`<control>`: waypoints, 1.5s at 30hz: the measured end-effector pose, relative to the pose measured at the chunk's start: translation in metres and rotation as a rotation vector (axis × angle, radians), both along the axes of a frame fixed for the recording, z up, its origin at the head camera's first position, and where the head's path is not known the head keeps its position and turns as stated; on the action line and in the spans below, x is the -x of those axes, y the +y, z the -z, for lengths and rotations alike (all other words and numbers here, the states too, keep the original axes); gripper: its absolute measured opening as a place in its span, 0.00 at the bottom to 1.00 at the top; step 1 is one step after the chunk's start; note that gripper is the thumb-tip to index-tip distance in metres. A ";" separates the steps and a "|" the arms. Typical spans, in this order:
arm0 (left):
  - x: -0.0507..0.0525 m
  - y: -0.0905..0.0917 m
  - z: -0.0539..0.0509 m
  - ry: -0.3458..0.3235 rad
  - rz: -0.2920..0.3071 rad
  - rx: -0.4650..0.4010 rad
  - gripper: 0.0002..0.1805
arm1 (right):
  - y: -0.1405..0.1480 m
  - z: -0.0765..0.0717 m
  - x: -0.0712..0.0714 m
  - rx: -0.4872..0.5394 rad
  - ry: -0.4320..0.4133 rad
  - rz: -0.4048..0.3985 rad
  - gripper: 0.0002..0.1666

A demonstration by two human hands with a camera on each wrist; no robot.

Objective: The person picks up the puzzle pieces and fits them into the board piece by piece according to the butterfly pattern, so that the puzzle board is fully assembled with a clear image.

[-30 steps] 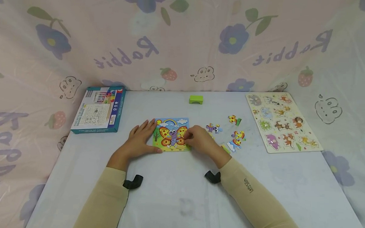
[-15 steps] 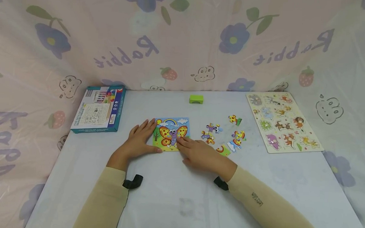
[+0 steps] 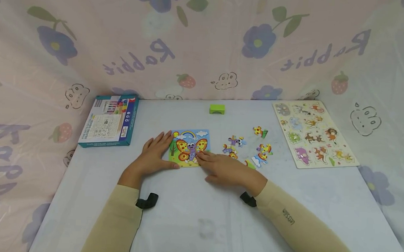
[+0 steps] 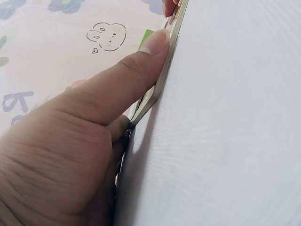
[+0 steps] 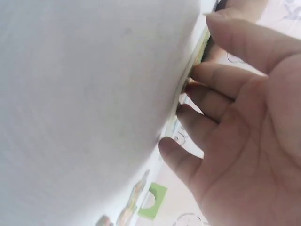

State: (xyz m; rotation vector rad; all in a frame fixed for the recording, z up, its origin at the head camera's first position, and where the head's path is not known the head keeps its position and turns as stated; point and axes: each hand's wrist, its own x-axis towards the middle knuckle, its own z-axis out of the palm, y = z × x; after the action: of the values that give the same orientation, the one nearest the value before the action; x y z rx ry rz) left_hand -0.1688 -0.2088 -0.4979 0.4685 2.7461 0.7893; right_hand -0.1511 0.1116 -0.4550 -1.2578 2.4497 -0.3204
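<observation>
While the left hand [image 3: 151,157] rests at the left side of the puzzle [image 3: 188,146], thumb spread from its fingers, the right hand [image 3: 225,171] lays extended fingers on its lower right, near the head frame's centre. Loose pieces [image 3: 235,141] lie right of centre, a green block [image 3: 217,108] above centre, a box [image 3: 105,126] at left, an animal board [image 3: 311,164] at right.

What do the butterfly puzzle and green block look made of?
Butterfly puzzle: probably wood or thick board, smooth printed face; its pale edge shows in the left wrist view.
Green block: painted wood or plastic, unclear which; even, smooth-looking colour, no visible grain.
</observation>
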 end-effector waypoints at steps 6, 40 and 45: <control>0.001 0.001 0.002 -0.004 0.000 0.015 0.68 | 0.009 0.003 0.003 0.061 -0.118 0.056 0.41; 0.001 0.000 0.004 -0.004 0.016 0.001 0.70 | 0.123 0.012 0.058 1.519 -0.543 0.815 0.32; 0.000 -0.001 0.003 -0.003 0.012 0.002 0.69 | 0.130 0.018 0.062 1.573 -0.433 0.898 0.33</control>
State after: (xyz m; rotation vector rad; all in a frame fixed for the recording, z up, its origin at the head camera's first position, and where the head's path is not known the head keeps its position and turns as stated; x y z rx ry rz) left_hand -0.1691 -0.2099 -0.5006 0.4831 2.7386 0.7840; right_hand -0.2135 0.2420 -0.4727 -0.1098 1.9136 -2.6747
